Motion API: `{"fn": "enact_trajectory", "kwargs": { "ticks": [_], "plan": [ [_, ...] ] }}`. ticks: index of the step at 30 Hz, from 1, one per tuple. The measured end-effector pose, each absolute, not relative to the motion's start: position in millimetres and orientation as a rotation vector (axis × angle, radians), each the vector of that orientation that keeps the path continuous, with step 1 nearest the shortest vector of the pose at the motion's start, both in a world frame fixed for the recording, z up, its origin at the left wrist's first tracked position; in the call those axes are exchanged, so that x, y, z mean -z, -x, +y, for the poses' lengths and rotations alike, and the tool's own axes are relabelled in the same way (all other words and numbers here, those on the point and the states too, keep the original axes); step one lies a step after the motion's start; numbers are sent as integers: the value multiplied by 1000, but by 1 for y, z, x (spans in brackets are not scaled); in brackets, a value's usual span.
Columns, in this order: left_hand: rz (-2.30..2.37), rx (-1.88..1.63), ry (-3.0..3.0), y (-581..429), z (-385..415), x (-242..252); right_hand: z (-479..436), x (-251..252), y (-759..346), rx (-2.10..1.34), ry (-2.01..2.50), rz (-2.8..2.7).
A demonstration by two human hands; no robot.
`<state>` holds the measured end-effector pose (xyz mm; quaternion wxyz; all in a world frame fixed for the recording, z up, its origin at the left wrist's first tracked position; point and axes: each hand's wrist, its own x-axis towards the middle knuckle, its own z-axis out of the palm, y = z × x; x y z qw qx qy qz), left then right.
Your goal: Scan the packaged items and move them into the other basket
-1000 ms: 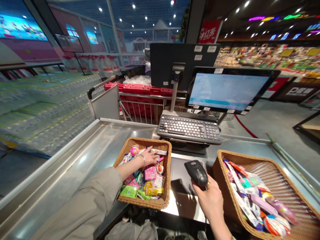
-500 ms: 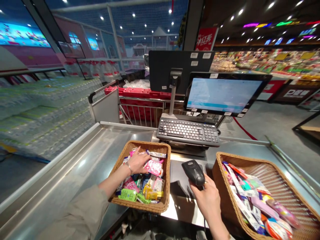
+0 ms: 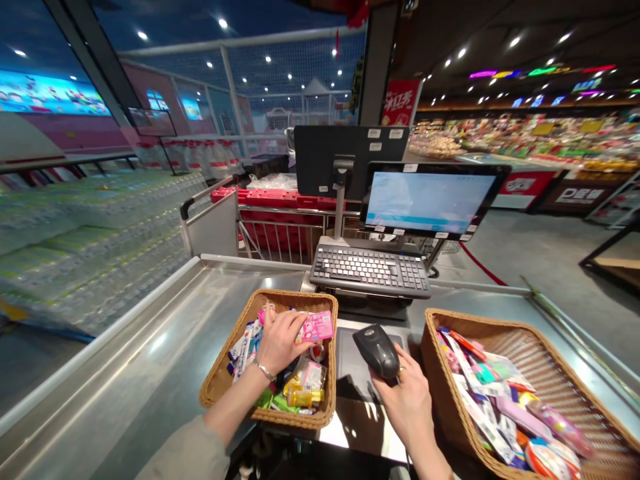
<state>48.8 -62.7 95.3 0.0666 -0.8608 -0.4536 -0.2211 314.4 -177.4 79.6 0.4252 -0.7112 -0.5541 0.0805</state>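
Observation:
My left hand reaches over the left wicker basket, its fingers closed on a pink packet with print on it. Beneath the hand lie mixed small goods, among them a yellow bottle and several white-and-blue packs. My right hand grips a black barcode scanner above the counter, between the two baskets. The scanner's head points to the upper left, towards the left basket. In the right wicker basket are toothbrush-like packs, a purple tube and round containers.
A keyboard stands behind the baskets, below a lit screen and a second dark monitor. The metal counter has a raised rim. Beyond it are a metal cart and stacked bottled water at left.
My left hand has lifted the pink packet and turned it, so its printed side now faces up. The left basket has shifted and tilted slightly. My right hand still holds the scanner.

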Motion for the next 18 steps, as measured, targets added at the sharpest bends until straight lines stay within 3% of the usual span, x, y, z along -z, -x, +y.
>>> {"fn": "enact_trajectory", "kwargs": {
  "ticks": [18],
  "plan": [
    [-1288,874,2339,-98,-83,-106,-196,-94,-314,-146,1747,-1444]
  ]
}}
